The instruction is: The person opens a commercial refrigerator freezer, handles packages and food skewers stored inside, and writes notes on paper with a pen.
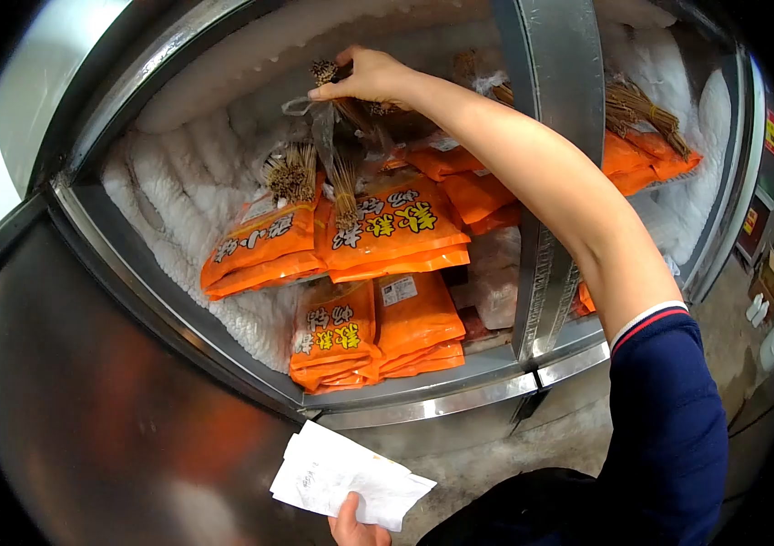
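- Sticks (pixel 324 71) above the orange bags (pixel 405 223) are clamped in the right hand (pixel 371 76); handling seems the current step.
- Papers (pixel 341 473) below the orange bags are pinched by the left hand (pixel 357 528).
- Steady grip seems called for.

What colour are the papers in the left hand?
The papers are white, seen best in the head view.

The left hand (pixel 359 528) was cut off at the near edge; writing (pixel 316 479) on its papers (pixel 364 475) (faint strokes) was illegible; the right arm (pixel 546 164) partly hid orange bags (pixel 478 193).
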